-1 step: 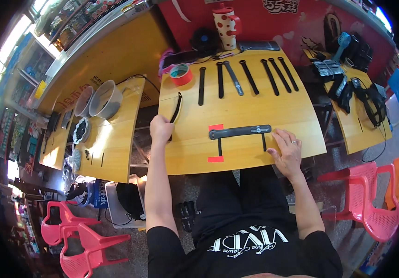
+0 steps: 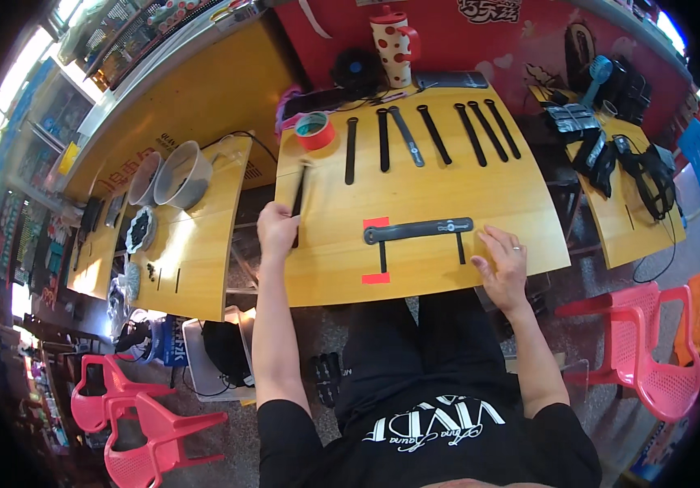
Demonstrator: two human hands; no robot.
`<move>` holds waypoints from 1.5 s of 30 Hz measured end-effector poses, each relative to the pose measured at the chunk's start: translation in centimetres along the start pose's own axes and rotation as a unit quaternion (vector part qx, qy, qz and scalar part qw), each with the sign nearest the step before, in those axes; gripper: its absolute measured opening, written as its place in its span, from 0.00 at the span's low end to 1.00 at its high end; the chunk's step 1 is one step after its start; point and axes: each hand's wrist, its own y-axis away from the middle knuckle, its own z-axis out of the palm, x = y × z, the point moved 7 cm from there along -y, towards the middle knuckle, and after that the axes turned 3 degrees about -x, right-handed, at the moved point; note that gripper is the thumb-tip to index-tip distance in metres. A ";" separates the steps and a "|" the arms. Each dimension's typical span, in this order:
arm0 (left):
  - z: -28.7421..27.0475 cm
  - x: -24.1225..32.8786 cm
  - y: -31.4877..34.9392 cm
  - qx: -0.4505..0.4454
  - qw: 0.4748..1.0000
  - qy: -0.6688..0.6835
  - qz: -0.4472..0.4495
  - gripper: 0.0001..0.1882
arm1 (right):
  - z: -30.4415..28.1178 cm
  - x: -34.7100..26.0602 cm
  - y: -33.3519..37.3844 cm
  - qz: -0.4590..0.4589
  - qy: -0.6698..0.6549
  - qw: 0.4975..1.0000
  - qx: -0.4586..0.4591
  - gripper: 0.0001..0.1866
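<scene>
At the left edge of the wooden table (image 2: 333,268), my left hand (image 2: 276,231) is closed around a black strap (image 2: 301,191), whose blurred upper end sticks up past my fingers. Near the front, a flat grey strap (image 2: 417,231) with a hole at its left end lies crosswise over two dark slots in the tabletop. Red tape pieces (image 2: 376,279) mark the left slot at both ends; the upper one is partly covered by the strap. My right hand (image 2: 506,268) lies open just beyond the strap's right end, thumb apart, holding nothing.
Several straps (image 2: 351,152) lie in a row farther back, with a red tape roll (image 2: 323,137) left of them. A spotted tumbler (image 2: 390,50) stands behind. Plastic tubs (image 2: 185,177) sit on the left table; cables and black gear (image 2: 655,183) lie on the right one.
The black strap in my left hand looks straighter and its top has shifted left. My left hand has moved very slightly left; the right hand stays about where it was.
</scene>
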 end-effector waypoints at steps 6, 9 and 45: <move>0.1 11.1 16.0 -0.138 0.731 0.668 0.024 0.08 | 2.6 -5.4 3.2 0.201 -0.587 0.774 -0.122 0.15; 3.0 16.3 22.2 -0.253 0.608 0.751 0.053 0.08 | 5.8 -11.1 3.4 0.260 -0.765 0.525 -0.268 0.17; 5.7 11.4 19.0 -0.178 0.829 0.528 -0.042 0.07 | -1.7 0.1 1.3 0.185 -0.381 0.902 -0.086 0.07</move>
